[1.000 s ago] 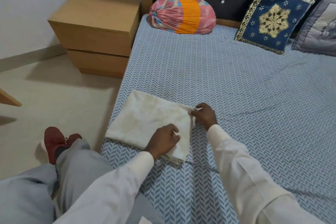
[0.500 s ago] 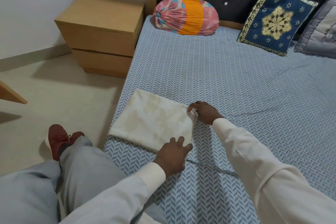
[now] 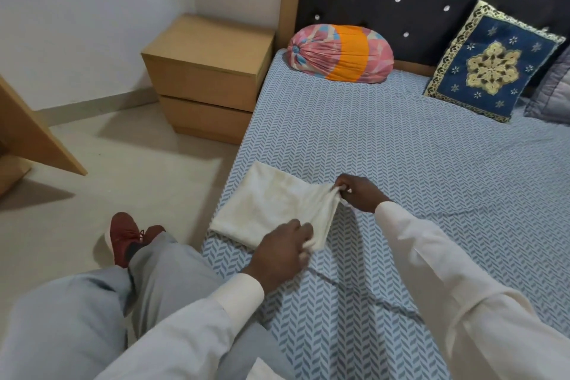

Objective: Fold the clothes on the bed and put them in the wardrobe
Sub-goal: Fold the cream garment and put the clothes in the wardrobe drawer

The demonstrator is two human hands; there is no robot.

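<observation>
A cream cloth (image 3: 271,203), folded into a rectangle, lies near the left edge of the bed (image 3: 401,182), which has a blue herringbone sheet. My right hand (image 3: 359,194) pinches the cloth's far right corner and lifts it slightly off the sheet. My left hand (image 3: 280,251) grips the near right corner. The cloth's right edge is bunched between the two hands. Both arms wear cream sleeves.
A pink and orange bolster (image 3: 339,54), a blue embroidered cushion (image 3: 490,62) and a grey pillow (image 3: 555,89) sit at the dark headboard. A wooden nightstand (image 3: 209,77) stands left of the bed. A wooden panel (image 3: 30,136) leans at far left. My leg and red shoe (image 3: 125,236) are beside the bed.
My left hand, flat on the sheet half a second ago, now grips the cloth's near corner. The right hand has raised its corner, and the cloth's right edge is lifted and bunched.
</observation>
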